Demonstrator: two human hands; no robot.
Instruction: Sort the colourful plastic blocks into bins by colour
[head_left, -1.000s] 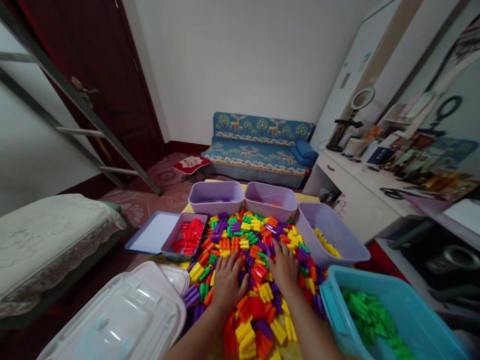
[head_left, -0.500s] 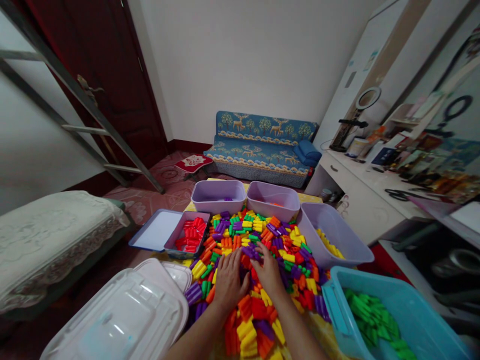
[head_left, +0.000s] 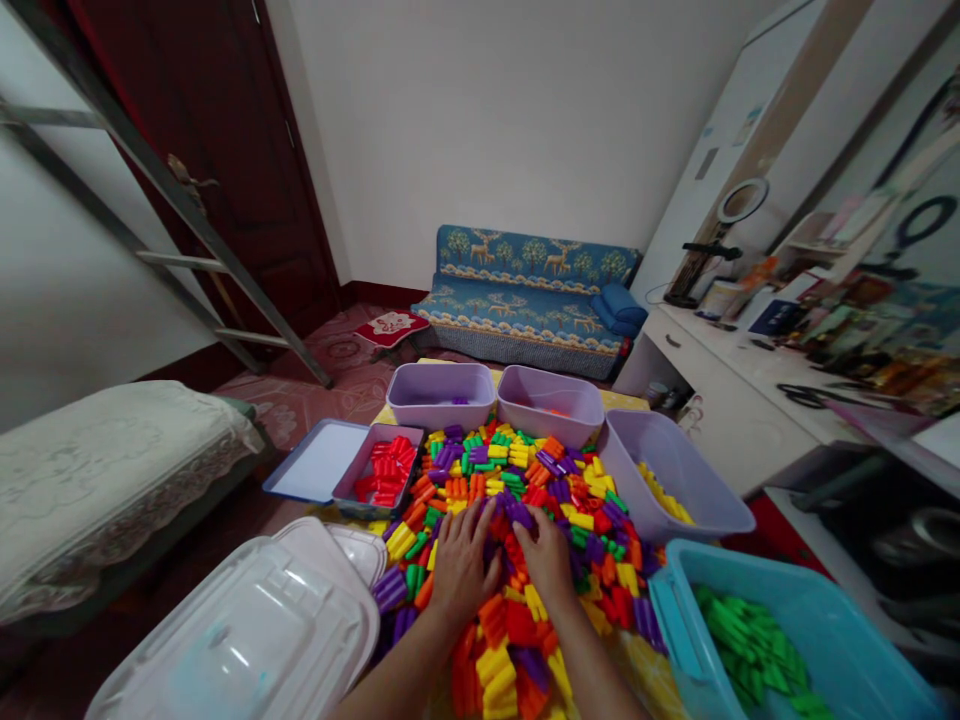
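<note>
The blocks (head_left: 519, 622) look like smooth, glossy plastic.

Home room with patterned sofa (head_left: 525, 310)

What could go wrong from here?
1. Left hand and right hand are in a mixed pile; fingers near the purple pieces could pick up other colours too.
2. The tin's open lid seems to jut past the table edge; a knock might spill the red pieces.

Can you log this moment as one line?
left hand: on colourful plastic pieces | right hand: at purple pieces | red pieces: in box | green pieces: in turquoise bin
</note>
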